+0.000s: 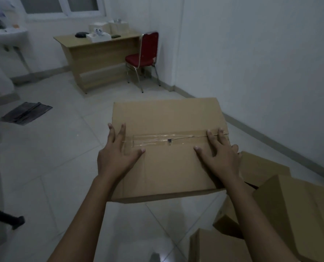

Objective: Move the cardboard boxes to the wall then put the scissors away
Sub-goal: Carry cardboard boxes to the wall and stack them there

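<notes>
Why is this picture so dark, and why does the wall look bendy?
Head view: the room is dim and greyish, so colours look dull; the tape on the cardboard box shines a little; a pale glare spot sits on the floor tiles near the bottom edge; the wide-angle lens bows the wall skirting; the far desk looks soft.
</notes>
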A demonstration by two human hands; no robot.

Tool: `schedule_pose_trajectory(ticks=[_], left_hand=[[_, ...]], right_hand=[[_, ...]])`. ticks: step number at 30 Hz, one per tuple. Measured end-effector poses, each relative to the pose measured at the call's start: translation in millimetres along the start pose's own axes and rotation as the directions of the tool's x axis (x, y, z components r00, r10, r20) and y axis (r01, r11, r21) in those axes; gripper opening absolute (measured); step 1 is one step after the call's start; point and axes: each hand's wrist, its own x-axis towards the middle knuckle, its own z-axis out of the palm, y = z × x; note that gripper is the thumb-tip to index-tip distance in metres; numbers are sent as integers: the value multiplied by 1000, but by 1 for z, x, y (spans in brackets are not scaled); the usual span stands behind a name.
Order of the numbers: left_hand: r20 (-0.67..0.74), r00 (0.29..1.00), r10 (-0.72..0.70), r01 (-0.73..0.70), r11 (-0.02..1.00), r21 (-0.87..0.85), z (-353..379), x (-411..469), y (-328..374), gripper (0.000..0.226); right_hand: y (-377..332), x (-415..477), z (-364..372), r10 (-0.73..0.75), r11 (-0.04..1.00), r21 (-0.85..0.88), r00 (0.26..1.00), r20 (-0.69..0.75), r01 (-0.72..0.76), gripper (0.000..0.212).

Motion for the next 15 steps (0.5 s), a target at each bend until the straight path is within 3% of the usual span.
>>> schedule_pose_trajectory(ticks=[15], left_hand=[[124, 986, 110, -109, 994, -13, 44, 184, 14, 90]], right_hand=[[-25, 128, 24, 164, 984, -64, 986, -18, -165, 73]])
